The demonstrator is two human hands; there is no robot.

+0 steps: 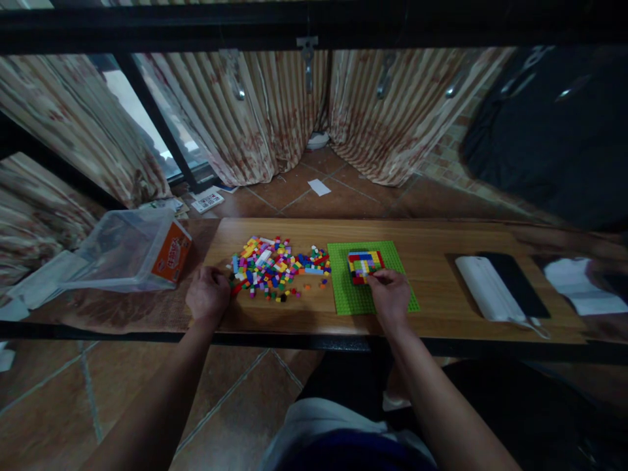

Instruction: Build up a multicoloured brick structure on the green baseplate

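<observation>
A small build of colourful toy bricks (364,259) sits on a green studded baseplate (346,297). At its near right corner is my right hand (392,294), thumb and fingertips pinched on what looks like a small brick, partly covered by the fingers. My left hand (209,294) rests at the left end of the wooden board, fingers curled in, and whatever they may hold is hidden. Just right of it spreads a pile of loose toy bricks (265,258) in many colours, reaching almost to the baseplate.
Left of the board stands a clear plastic box (130,252) with an orange label. On the right part of the wooden board (434,288) lie a white pouch (488,288) and a dark flat object (520,281). White paper (586,286) lies beyond them.
</observation>
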